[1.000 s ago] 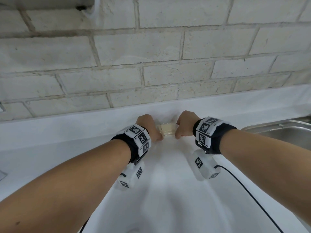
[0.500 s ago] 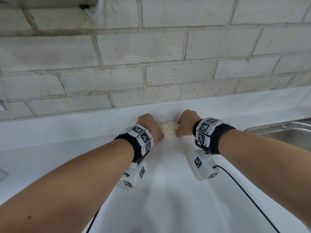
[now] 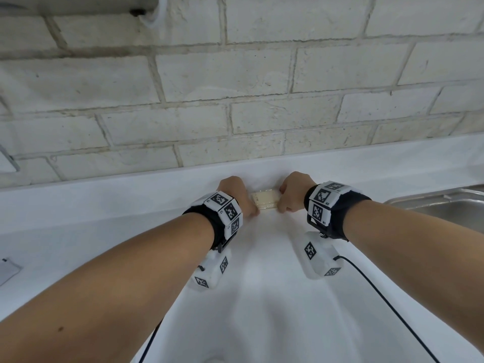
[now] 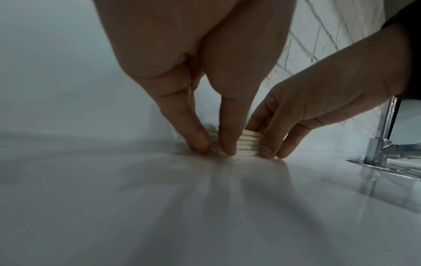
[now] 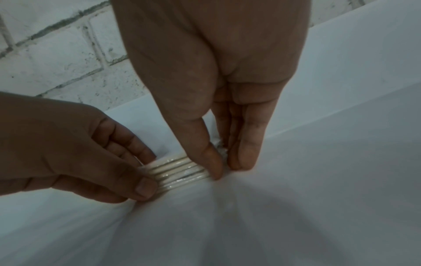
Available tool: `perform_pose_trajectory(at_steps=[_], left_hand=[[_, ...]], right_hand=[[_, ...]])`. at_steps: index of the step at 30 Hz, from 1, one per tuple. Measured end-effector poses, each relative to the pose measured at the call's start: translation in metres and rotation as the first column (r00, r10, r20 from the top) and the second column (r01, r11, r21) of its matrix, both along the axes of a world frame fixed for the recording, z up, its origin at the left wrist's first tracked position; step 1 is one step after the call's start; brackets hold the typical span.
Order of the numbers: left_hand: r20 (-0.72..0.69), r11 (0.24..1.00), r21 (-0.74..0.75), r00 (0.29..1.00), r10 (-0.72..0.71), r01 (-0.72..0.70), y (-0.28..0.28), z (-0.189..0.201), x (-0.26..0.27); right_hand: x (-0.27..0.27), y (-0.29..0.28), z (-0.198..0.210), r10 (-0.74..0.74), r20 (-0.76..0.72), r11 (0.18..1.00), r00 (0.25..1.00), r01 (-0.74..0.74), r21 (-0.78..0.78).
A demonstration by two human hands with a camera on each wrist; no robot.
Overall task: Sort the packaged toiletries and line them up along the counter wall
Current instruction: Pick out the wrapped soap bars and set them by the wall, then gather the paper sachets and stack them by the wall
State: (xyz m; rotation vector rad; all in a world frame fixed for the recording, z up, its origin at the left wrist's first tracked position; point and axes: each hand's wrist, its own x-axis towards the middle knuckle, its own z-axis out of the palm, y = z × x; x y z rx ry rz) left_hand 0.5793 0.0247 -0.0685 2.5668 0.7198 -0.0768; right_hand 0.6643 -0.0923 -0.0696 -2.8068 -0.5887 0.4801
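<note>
A small stack of cream-coloured packets in clear wrap [image 3: 264, 201] lies on the white counter [image 3: 262, 297], right at the foot of the low white backsplash [image 3: 131, 189]. My left hand [image 3: 251, 206] pinches its left end between thumb and curled fingers. My right hand [image 3: 284, 205] pinches its right end. In the left wrist view the left hand [image 4: 214, 147] has its fingertips down on the counter at the ribbed stack [image 4: 248, 144], with the right hand [image 4: 273, 149] opposite. The right wrist view shows the right hand [image 5: 227, 167], the stack [image 5: 180, 171] and the left hand [image 5: 136, 180].
A painted brick wall [image 3: 235, 113] rises behind the backsplash. A steel sink [image 3: 445, 208] sits at the right, and its chrome tap [image 4: 385, 126] shows in the left wrist view. A flat grey object [image 3: 7, 269] lies at the far left edge. Black cables trail off both wrists.
Both hands keep their hold on the packet stack at the backsplash. It has shifted only very slightly along the wall.
</note>
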Motion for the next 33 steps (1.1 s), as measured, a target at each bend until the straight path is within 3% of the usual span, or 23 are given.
perform_pose_trajectory(at_steps=[8, 14, 19, 23, 28, 33], left_hand=[[-0.042, 1.000, 0.026, 0.999, -0.013, 0.014, 0.002, 0.008, -0.013], [0.066, 0.995, -0.069, 0.995, -0.069, 0.074, -0.001, 0.028, -0.066], [0.083, 0.970, -0.150, 0.980, -0.181, 0.192, -0.027, 0.028, -0.161], [-0.046, 0.961, -0.137, 0.968, -0.247, 0.239, -0.045, 0.004, -0.234], [-0.092, 0.950, -0.012, 0.945, -0.313, 0.313, -0.056, -0.020, -0.286], [-0.099, 0.950, 0.044, 0.948, -0.303, 0.308, -0.055, -0.019, -0.293]], right_hand=[[-0.017, -0.009, 0.009, -0.008, -0.029, 0.999, 1.000, 0.009, 0.046], [-0.064, -0.031, 0.025, -0.010, -0.024, 0.979, 1.000, 0.015, 0.205], [-0.163, -0.060, 0.047, 0.255, -0.104, 0.965, 0.961, -0.246, 0.091], [-0.250, -0.083, 0.044, 0.355, -0.265, 0.932, 0.896, -0.360, 0.032], [-0.316, -0.102, 0.018, 0.330, -0.240, 0.942, 0.913, -0.335, 0.020], [-0.317, -0.109, 0.006, 0.268, -0.186, 0.961, 0.945, -0.276, -0.021]])
